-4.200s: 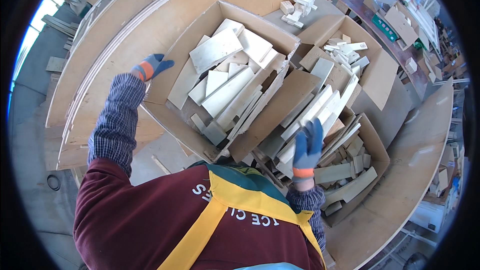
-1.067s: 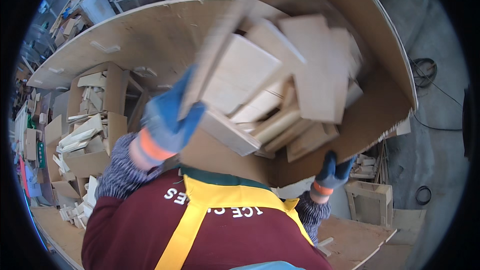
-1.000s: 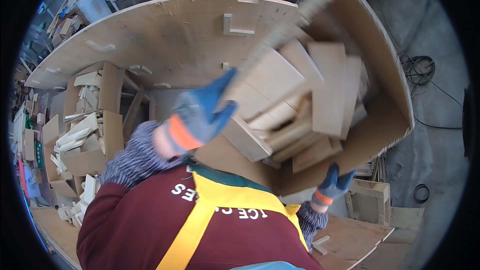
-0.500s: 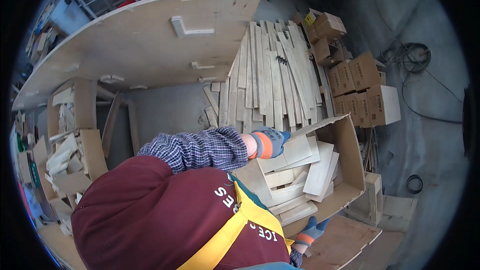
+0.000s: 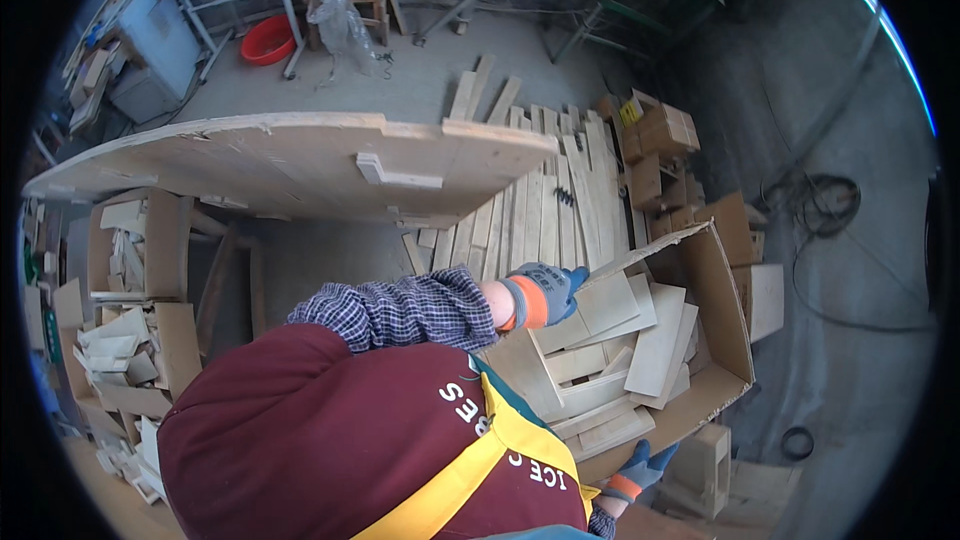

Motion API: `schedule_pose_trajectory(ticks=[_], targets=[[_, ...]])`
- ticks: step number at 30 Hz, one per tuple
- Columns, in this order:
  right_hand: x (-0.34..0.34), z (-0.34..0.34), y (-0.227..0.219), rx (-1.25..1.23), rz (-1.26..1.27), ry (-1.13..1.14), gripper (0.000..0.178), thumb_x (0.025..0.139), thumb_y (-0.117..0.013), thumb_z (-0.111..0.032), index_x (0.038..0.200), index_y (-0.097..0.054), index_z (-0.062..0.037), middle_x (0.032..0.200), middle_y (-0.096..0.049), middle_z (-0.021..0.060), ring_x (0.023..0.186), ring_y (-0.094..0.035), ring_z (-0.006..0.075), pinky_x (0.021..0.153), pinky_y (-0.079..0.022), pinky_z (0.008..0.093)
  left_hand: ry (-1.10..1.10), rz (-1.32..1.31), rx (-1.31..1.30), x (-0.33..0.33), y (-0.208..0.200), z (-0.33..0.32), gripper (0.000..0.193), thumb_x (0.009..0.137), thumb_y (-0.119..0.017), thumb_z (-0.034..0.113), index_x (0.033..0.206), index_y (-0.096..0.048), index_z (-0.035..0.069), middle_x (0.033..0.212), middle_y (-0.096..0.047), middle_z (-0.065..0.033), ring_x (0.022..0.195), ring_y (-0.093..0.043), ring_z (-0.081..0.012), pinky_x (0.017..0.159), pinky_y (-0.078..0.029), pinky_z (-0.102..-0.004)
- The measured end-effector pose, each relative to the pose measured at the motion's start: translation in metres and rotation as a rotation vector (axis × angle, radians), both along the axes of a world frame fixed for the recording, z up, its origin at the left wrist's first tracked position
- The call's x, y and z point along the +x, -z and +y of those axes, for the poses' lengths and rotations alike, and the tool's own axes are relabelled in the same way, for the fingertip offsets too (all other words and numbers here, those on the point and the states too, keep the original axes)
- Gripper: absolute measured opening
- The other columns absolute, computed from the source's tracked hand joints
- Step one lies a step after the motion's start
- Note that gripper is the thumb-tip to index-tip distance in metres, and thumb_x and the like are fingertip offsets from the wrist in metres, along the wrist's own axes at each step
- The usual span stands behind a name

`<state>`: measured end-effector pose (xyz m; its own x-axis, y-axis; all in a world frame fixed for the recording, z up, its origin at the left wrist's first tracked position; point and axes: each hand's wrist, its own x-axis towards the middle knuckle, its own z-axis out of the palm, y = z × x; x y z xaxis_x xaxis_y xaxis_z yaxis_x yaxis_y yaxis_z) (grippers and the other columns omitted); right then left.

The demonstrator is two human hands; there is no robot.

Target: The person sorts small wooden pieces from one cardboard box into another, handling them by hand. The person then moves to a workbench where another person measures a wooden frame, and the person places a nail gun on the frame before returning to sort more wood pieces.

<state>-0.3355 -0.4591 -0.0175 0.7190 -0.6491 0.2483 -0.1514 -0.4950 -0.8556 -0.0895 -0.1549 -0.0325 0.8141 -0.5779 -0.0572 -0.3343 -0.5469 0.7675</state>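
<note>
In front of me is an uncovered cardboard box [image 5: 727,325] filled with flat, pale wood offcuts [image 5: 657,338]. My left hand [image 5: 545,293], in a grey-blue glove with an orange cuff, is closed on the far left edge of the box. At the near right side, my right hand [image 5: 638,472], gloved the same way, is against the outside wall, thumb and fingers around the box's lower edge; part of it is hidden. The offcuts lie jumbled, some leaning on others. My torso covers the box's near left corner.
A large plywood panel [image 5: 300,165] stands across the left. Beyond the box lie long wooden boards [image 5: 545,205]. Small cartons [image 5: 662,135] stack to the right, near a coiled cable [image 5: 828,202]. Boxes of scrap wood [image 5: 130,340] stand at left; a red basin [image 5: 268,41] is farther back.
The view has tilted up, showing more of the far floor and the red basin. The box and both hands shift slightly right in the picture. Both hands keep their places on the box.
</note>
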Motion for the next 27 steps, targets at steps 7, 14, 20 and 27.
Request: schedule_pose_trajectory(ticks=[7,14,20,27], targets=[[0.113,-0.035,-0.014,0.078,-0.033,-0.136,0.069,0.082,-0.051,0.001,0.148,-0.030,0.0006,0.146,-0.041,0.0159,0.127,-0.046,0.0265,0.106,-0.037,0.0365,-0.205,0.051,-0.107,0.063,-0.002,-0.010,0.052,0.090,-0.052,0.027,0.136,-0.044,0.005,0.102,-0.067,-0.0223,0.086,-0.066,-0.0396,0.075,-0.052,-0.0478],[0.269,-0.088,0.000,-0.035,0.027,-0.297,0.068,0.084,-0.056,-0.001,0.147,-0.031,0.0000,0.144,-0.043,0.0159,0.125,-0.047,0.0258,0.105,-0.038,0.0361,-0.420,0.086,-0.068,0.155,0.021,-0.045,0.051,0.091,-0.052,0.028,0.136,-0.044,0.007,0.101,-0.067,-0.0224,0.085,-0.066,-0.0401,0.075,-0.052,-0.0480],[0.403,-0.122,-0.010,0.054,0.222,-0.400,0.069,0.081,-0.051,0.003,0.147,-0.031,0.0005,0.145,-0.043,0.0150,0.127,-0.046,0.0252,0.107,-0.035,0.0351,-0.519,0.242,0.017,0.232,0.028,-0.072,0.053,0.091,-0.051,0.030,0.139,-0.042,0.007,0.108,-0.066,-0.0230,0.090,-0.065,-0.0401,0.079,-0.051,-0.0483],[0.432,-0.154,-0.037,-0.030,0.287,-0.448,0.065,0.084,-0.051,0.001,0.146,-0.032,0.0031,0.145,-0.042,0.0171,0.127,-0.045,0.0247,0.107,-0.035,0.0344,-0.600,0.225,-0.075,0.228,0.012,-0.077,0.056,0.089,-0.051,0.029,0.140,-0.041,0.007,0.106,-0.065,-0.0244,0.088,-0.064,-0.0416,0.078,-0.050,-0.0488]])
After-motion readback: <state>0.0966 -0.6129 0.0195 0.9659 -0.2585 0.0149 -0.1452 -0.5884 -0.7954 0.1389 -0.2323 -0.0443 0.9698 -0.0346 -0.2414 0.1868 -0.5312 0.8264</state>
